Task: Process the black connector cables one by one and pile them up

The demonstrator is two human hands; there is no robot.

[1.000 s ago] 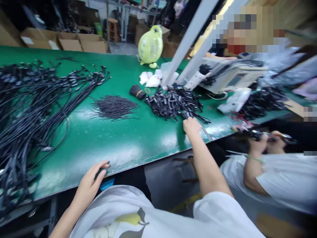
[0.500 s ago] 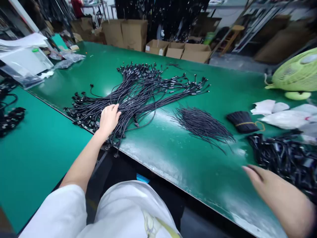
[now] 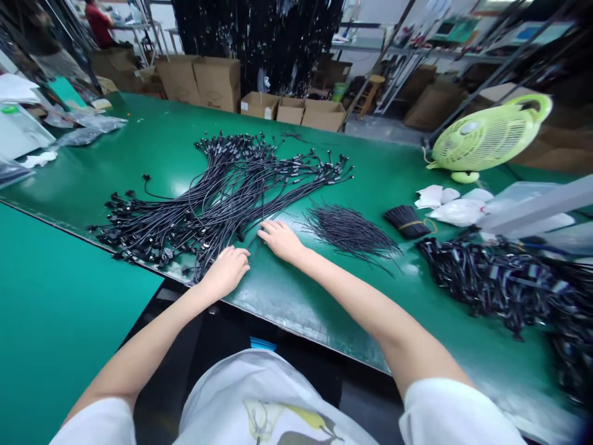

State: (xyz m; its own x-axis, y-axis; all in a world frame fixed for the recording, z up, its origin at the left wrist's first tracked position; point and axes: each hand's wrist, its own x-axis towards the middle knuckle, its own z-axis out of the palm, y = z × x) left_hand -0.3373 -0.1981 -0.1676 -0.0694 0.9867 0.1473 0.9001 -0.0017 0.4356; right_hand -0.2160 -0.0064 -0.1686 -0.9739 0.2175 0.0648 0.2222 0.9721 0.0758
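Observation:
A wide pile of black cables with small connectors at both ends lies across the green table. At its near edge, my left hand is closed, with its fingers curled over a black cable. My right hand reaches in from the right, fingers bent and closed at a loose loop of cable beside the pile. The cable parts under the fingers are mostly hidden. Right of my right hand lies a loose heap of thin black ties. Beyond it is a banded bundle of black ties.
More black cables are heaped at the right. Behind them are white plastic bags and a green fan. Papers and clear bags lie at the far left. Cardboard boxes stand past the table's far edge.
My right hand has come from the far right over to the cable pile. My left hand has shifted towards the pile's near right edge. The view has turned right.

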